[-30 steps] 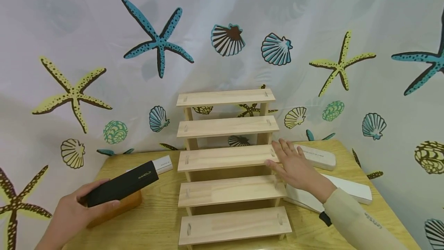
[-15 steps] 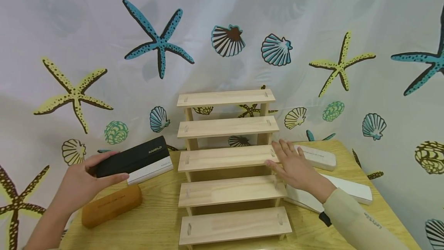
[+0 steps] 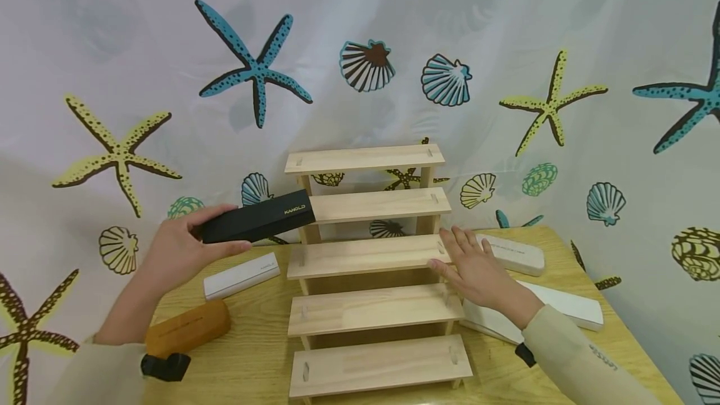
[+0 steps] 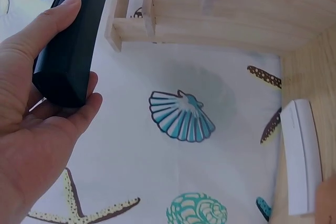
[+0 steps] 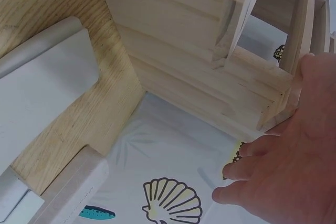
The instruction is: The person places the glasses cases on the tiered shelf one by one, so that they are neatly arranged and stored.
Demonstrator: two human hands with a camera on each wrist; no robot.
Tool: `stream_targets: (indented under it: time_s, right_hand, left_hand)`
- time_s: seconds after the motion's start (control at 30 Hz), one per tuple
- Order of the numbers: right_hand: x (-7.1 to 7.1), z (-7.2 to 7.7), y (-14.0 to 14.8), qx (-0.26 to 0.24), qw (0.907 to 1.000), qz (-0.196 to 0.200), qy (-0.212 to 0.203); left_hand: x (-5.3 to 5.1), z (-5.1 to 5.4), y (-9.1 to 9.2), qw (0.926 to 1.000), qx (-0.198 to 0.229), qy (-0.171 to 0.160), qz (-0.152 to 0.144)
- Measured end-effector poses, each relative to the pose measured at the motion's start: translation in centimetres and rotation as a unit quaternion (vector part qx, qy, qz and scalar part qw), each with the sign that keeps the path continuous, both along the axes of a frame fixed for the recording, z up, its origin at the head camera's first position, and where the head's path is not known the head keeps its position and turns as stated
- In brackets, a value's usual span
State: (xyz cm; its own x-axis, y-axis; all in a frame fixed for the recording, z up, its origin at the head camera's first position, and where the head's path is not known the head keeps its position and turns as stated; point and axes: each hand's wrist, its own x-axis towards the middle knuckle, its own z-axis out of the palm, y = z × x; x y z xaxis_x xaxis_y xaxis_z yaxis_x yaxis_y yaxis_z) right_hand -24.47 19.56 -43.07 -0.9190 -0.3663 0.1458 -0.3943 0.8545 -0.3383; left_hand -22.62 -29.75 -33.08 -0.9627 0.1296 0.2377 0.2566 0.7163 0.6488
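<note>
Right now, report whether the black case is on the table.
Off: the left hand holds the black case aloft, visibly apart from the table.

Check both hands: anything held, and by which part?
Left hand grips the black case by its left end. Right hand holds nothing; it rests on the middle shelf.

Smooth matt black case, pale bare-wood rack, grained wood table, smooth white box

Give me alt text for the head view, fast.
The left hand holds a black case aloft near a five-shelf rack; the right hand touches the rack's right side. An orange case and a white case lie on the table at left.
</note>
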Motion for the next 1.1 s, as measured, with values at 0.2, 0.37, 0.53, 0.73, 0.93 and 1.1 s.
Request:
stream_targets:
  time_s: [0.2,0.37,0.53,0.73,0.93,1.1]
  right_hand:
    - [0.0,0.1,-0.1,0.0,1.0,-0.001,-0.001]
    - [0.0,0.2,-0.1,0.0,1.0,-0.002,0.0]
    - [0.0,0.1,-0.1,0.001,1.0,-0.004,-0.003]
    - [0.0,0.0,-0.1,0.003,0.9999,-0.007,-0.011]
    - [0.0,0.1,-0.1,0.004,0.9999,-0.006,-0.012]
    - [0.0,0.2,0.0,0.007,0.9999,-0.004,-0.012]
  left_hand:
    - [-1.5,1.1,1.7,0.9998,0.002,0.01,-0.015]
    - [-2.8,2.4,3.3,0.9993,0.008,0.012,-0.034]
    - [-4.2,3.4,5.0,0.9982,0.025,0.011,-0.052]
    - [-5.8,4.3,7.1,0.9976,0.025,0.002,-0.065]
    - [-7.4,4.7,8.7,0.9974,0.024,-0.006,-0.068]
    - [-8.4,4.9,10.1,0.9966,0.033,-0.004,-0.075]
